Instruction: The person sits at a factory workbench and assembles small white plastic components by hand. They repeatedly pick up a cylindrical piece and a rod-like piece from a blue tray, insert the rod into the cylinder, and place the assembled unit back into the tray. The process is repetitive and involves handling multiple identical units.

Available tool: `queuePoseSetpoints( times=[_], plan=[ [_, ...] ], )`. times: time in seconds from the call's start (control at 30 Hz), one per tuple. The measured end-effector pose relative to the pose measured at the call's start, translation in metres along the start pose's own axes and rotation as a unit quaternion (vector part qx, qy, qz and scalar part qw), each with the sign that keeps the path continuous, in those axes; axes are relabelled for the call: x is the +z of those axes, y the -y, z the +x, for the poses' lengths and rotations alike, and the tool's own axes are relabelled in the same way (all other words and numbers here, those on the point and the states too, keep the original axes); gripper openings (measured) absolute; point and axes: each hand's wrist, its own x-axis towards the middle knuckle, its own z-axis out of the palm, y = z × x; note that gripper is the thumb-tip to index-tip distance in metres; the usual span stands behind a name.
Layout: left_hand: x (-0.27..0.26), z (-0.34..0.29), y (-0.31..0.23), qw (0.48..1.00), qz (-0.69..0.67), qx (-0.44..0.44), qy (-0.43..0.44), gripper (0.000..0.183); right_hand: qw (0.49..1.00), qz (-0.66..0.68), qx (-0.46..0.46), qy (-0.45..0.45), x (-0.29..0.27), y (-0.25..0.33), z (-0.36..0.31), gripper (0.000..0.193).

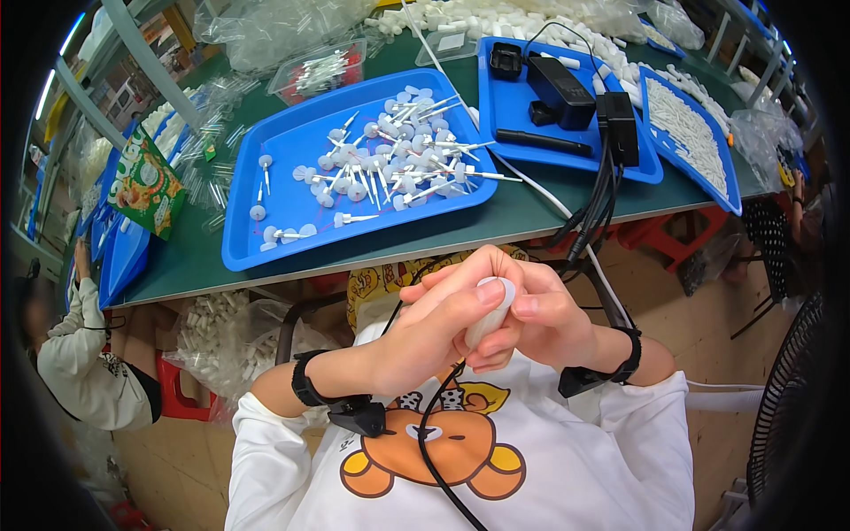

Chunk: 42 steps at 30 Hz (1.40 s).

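Close in front of my chest, both hands meet around a smooth white rounded plastic piece (490, 320). My left hand (425, 332) is closed on it, the thumb lying along its upper end. From the other side my right hand (558, 310) pinches near the top, fingertips pressed against the piece and the left fingers. The piece's underside is hidden by fingers. Beyond my hands, a blue tray (266, 142) on the table holds a heap of thin white sticks with round translucent discs (390, 164).
On the green table (199, 234) stand a blue tray with black adapters (562, 93) and cables, a blue tray of small white pieces (682, 124) and a clear tub (320, 73). A black cable (434, 442) hangs across my shirt. A co-worker's sleeve (75, 354) shows at left, a fan (788, 398) at right.
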Motion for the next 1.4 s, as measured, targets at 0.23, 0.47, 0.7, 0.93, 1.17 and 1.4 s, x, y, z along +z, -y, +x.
queuePoseSetpoints(
  times=[0.23, 0.47, 0.7, 0.93, 1.17, 1.4],
  plan=[
    [0.003, 0.001, -0.001, 0.996, 0.055, -0.02, -0.062, 0.034, 0.999, 0.008, -0.018, -0.032, 0.002, -0.008, 0.0, 0.055],
    [0.016, 0.0, -0.001, 0.987, 0.101, -0.009, -0.125, 0.046, 0.999, 0.044, -0.015, -0.022, 0.005, -0.014, 0.002, 0.058],
    [0.005, -0.009, -0.01, 0.999, 0.016, 0.028, -0.042, 0.046, 0.992, 0.124, 0.009, -0.003, 0.017, 0.001, 0.002, 0.036],
    [0.004, -0.006, -0.01, 0.997, 0.03, 0.012, -0.068, 0.046, 0.974, 0.212, 0.075, -0.01, 0.018, -0.015, 0.008, 0.04],
    [0.005, -0.008, -0.011, 0.996, 0.045, -0.007, -0.078, 0.043, 0.979, 0.197, 0.028, -0.03, 0.028, -0.017, 0.007, 0.041],
    [-0.008, 0.002, -0.003, 0.997, -0.067, 0.029, -0.024, 0.043, 0.978, 0.201, 0.05, -0.036, 0.018, -0.015, 0.007, 0.054]
  ],
)
